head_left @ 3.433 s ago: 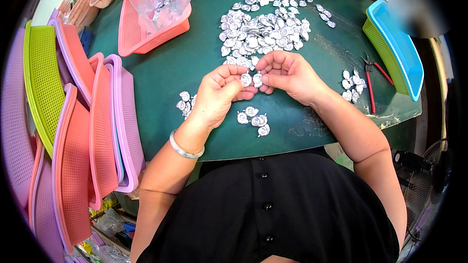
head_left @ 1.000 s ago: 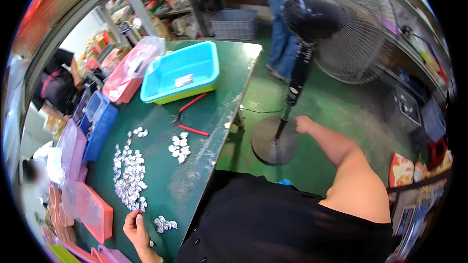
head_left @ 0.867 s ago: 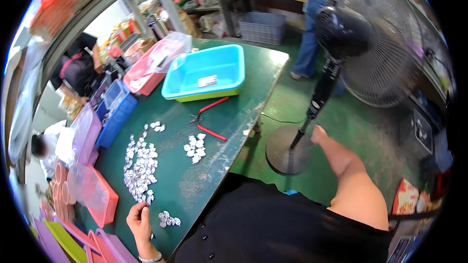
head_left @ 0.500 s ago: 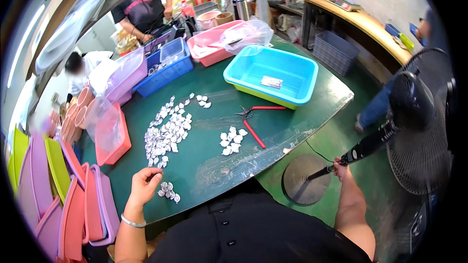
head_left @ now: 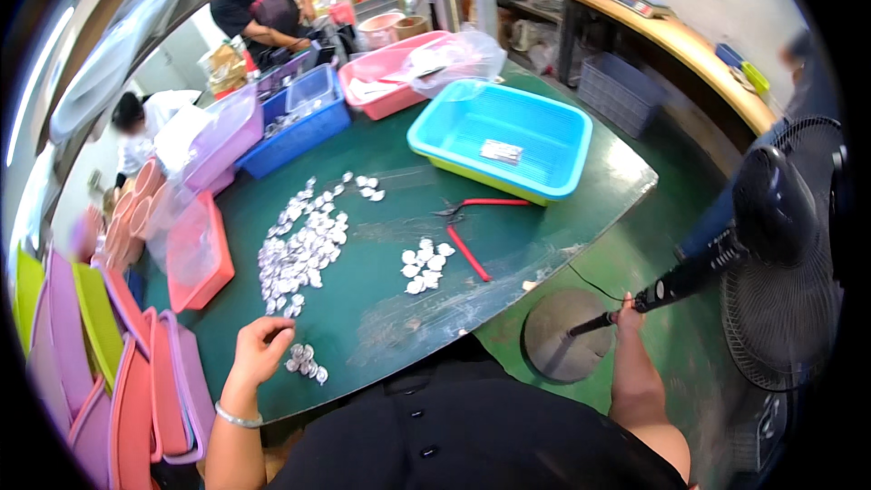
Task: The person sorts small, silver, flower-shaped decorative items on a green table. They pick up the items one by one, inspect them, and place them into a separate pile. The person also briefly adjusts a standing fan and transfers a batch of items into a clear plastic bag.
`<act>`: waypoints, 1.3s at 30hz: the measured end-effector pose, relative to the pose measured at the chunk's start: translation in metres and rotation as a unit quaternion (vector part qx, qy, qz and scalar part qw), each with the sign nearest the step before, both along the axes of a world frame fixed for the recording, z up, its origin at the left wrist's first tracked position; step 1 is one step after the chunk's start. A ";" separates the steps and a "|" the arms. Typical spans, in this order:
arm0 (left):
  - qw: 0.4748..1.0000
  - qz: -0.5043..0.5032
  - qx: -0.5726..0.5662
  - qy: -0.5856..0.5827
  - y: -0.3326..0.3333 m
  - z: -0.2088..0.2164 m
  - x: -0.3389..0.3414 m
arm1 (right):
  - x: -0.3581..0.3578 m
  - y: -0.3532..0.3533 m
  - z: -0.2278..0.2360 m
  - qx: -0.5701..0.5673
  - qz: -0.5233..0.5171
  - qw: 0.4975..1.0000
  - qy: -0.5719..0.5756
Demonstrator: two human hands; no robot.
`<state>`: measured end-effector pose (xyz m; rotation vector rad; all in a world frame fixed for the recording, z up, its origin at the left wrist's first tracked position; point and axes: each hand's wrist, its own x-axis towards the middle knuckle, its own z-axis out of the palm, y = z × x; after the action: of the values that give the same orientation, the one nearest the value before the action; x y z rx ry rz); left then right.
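the standing fan (head_left: 685,279) was on the green floor (head_left: 626,249) beside the table (head_left: 376,236), its pole (head_left: 667,288) running in view from the round base (head_left: 549,345) up and rightward to the motor head (head_left: 774,209). the right hand (head_left: 628,316) was nearer, its grip closed about the lower pole. the fan looked black, with a wire cage (head_left: 794,327). the left hand (head_left: 259,351), well apart, hung near small silvery pieces (head_left: 307,363); its thumb and fingertips nearly met, but i cannot tell whether they pinched anything.
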<state>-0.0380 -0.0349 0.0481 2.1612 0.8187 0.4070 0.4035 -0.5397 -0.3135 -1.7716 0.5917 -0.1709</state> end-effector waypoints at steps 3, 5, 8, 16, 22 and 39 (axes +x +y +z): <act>1.000 0.011 0.002 0.010 0.000 0.002 -0.004 | -0.001 0.030 0.019 -0.013 -0.126 0.991 0.034; 1.000 0.002 0.019 0.010 0.004 -0.001 -0.009 | 0.003 0.046 0.020 0.024 -0.180 0.983 -0.001; 0.999 -0.001 -0.036 -0.001 0.009 -0.006 -0.007 | 0.023 0.044 -0.014 0.010 -0.256 0.967 0.017; 0.996 0.021 -0.083 0.008 0.003 -0.011 -0.014 | -0.009 0.040 0.032 -0.055 0.049 0.995 -0.065; 0.998 0.016 -0.053 0.004 -0.002 -0.011 -0.017 | 0.017 0.008 0.011 -0.069 0.221 0.949 -0.213; 0.998 0.014 -0.054 -0.009 -0.015 0.002 -0.012 | 0.050 -0.018 -0.029 0.223 -0.059 0.973 -0.029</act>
<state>-0.0497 -0.0504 0.0500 2.0451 0.8432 0.3882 0.4533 -0.5575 -0.3422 -1.2934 0.6372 -0.1560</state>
